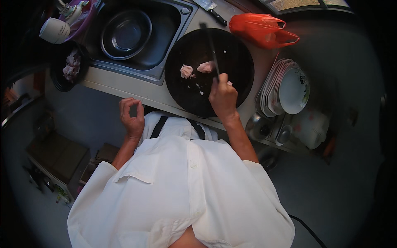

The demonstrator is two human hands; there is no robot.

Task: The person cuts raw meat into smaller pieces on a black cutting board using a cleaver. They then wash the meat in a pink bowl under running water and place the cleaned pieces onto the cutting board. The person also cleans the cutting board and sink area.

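Note:
My right hand (pixel 225 96) grips a knife (pixel 213 51) over a round dark chopping board (pixel 198 105). The blade is nearly edge-on to me, its tip towards the far rim. Left of it on the board lie a pale pink lump of raw meat (pixel 186 71) and a second meat piece (pixel 204 67), which almost meets the blade. Small white scraps (pixel 200 90) are scattered around them. Off the counter's front edge hangs my left hand (pixel 131 117), fingers curled and thumb apart, holding nothing.
A steel basin (pixel 126 34) sits in the sink (pixel 164 46). Left of it, a black pan (pixel 59 80) contains chopped meat (pixel 72 66). Behind the board lie a black-handled knife (pixel 217 17) and a red plastic bag (pixel 257 31). Plates (pixel 293 90) stand in a rack at right.

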